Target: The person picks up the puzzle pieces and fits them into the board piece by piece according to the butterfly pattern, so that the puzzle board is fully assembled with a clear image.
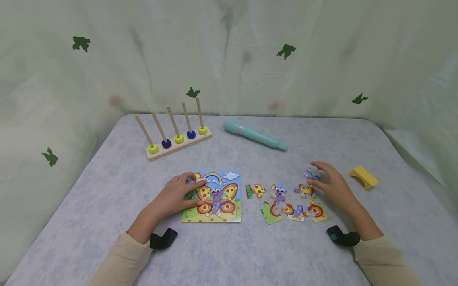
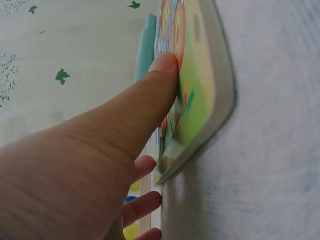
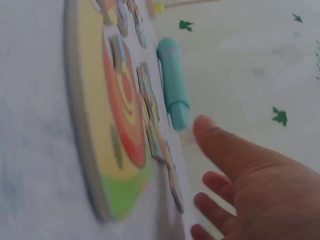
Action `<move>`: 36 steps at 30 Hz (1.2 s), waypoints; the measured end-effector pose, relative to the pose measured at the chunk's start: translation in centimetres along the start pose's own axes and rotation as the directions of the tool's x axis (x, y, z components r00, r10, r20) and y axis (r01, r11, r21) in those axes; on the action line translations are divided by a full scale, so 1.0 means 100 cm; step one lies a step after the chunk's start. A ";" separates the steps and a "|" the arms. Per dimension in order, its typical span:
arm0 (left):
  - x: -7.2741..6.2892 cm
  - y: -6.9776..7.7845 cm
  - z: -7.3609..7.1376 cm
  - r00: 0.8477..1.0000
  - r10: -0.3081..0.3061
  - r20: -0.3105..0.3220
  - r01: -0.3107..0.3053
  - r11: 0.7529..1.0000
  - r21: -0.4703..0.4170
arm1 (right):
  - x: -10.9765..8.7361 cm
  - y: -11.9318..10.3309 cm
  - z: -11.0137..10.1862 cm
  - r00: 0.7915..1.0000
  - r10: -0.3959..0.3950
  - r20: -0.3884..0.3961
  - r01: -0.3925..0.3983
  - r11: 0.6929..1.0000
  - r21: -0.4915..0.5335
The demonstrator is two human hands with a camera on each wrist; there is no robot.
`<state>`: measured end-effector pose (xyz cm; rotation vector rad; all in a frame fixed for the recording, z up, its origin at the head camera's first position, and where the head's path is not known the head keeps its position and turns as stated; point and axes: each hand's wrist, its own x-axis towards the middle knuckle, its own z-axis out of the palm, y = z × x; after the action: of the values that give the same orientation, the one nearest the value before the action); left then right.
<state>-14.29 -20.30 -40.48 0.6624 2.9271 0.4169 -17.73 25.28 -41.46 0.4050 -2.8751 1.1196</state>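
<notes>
My left hand (image 1: 174, 195) rests at the left side of a square butterfly puzzle board (image 1: 232, 218). Its thumb touches the board's face, as the left wrist view also shows. My right hand (image 1: 333, 184) hovers over the loose pieces, thumb and fingers spread around a cloud puzzle piece (image 1: 312, 173); the right wrist view shows no piece in its grasp. Just below is a yellow-and-red wing piece (image 1: 305, 191). Other loose pieces lie between the hands: a butterfly-head piece (image 1: 278, 193), a green corner piece (image 1: 270, 213) and an orange-spiral piece (image 1: 317, 212).
A wooden peg stand (image 1: 173, 149) with yellow and blue beads stands at the back left. A teal microphone-shaped toy (image 1: 255, 135) lies at the back middle. To the right of my right hand sits a yellow arch block (image 1: 363, 177). A patterned curtain (image 1: 229, 59) hangs behind the table.
</notes>
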 end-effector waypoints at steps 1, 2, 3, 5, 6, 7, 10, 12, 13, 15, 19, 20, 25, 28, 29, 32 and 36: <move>0.000 0.000 0.000 1.000 0.000 0.000 0.000 1.000 0.000 | 0.000 0.003 0.000 1.000 0.006 0.016 -0.006 1.000 0.007; 0.000 0.000 0.001 1.000 0.000 0.000 0.000 1.000 -0.002 | -0.001 0.006 -0.001 0.999 0.015 0.032 -0.016 1.000 0.015; 0.000 0.000 0.001 1.000 0.000 0.001 0.000 1.000 -0.003 | -0.002 0.008 -0.002 0.998 0.025 0.049 -0.026 0.999 0.021; 0.000 0.000 0.001 1.000 -0.001 0.004 0.001 1.000 -0.006 | -0.003 0.012 -0.003 0.996 0.041 0.074 -0.043 0.999 0.022; 0.000 0.000 0.002 1.000 -0.002 0.005 0.002 1.000 -0.009 | -0.004 0.013 -0.004 0.995 0.050 0.084 -0.052 0.999 0.017; 0.000 -0.001 0.002 1.000 -0.003 0.006 0.003 1.000 -0.011 | -0.005 0.013 -0.004 0.994 0.059 0.091 -0.060 0.998 0.009; -0.001 -0.001 0.002 1.000 -0.004 0.007 0.004 1.000 -0.018 | -0.005 0.014 -0.005 0.994 0.061 0.093 -0.058 0.998 -0.031; -0.001 -0.001 0.003 1.000 -0.002 0.003 0.002 1.000 -0.020 | -0.005 0.013 -0.004 0.995 0.052 0.088 -0.048 0.998 -0.048; -0.001 -0.001 0.003 1.000 -0.002 0.001 0.002 1.000 -0.020 | -0.005 0.013 -0.004 0.996 0.042 0.082 -0.037 0.998 -0.059; -0.001 -0.001 0.003 1.000 -0.003 0.000 0.003 1.000 -0.025 | -0.005 0.012 -0.005 0.997 0.020 0.072 -0.015 0.997 -0.072; -0.001 -0.001 0.002 1.000 -0.002 -0.003 0.002 0.999 -0.032 | -0.006 0.010 -0.005 0.999 0.021 0.045 -0.016 0.995 -0.096; -0.001 -0.001 0.002 1.000 -0.001 -0.004 0.001 0.999 -0.033 | -0.006 0.010 -0.005 0.999 0.032 0.039 -0.029 0.995 -0.096; -0.002 0.000 0.000 1.000 0.003 -0.002 -0.003 1.000 -0.029 | -0.005 0.004 -0.004 0.997 0.079 -0.004 -0.079 0.993 -0.083; -0.002 0.002 0.000 1.000 -0.002 0.002 0.002 1.000 -0.024 | -0.003 -0.005 -0.004 0.998 0.055 -0.033 -0.057 0.997 -0.055; -0.002 0.003 0.000 1.000 -0.003 0.000 0.003 1.000 -0.021 | -0.003 -0.010 -0.004 0.998 0.038 -0.042 -0.039 0.998 -0.039; 0.000 0.008 0.002 0.999 0.025 -0.022 -0.025 1.000 -0.005 | -0.002 -0.028 -0.005 0.996 -0.047 -0.074 0.047 0.999 -0.009; 0.002 0.014 0.006 0.997 0.069 -0.040 -0.070 0.997 -0.030 | 0.000 -0.056 0.000 0.981 -0.172 -0.088 0.171 0.985 -0.008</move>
<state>-13.84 -18.83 -40.67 0.7616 2.9339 0.4870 -16.30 21.34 -37.78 0.5758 -2.7045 1.0793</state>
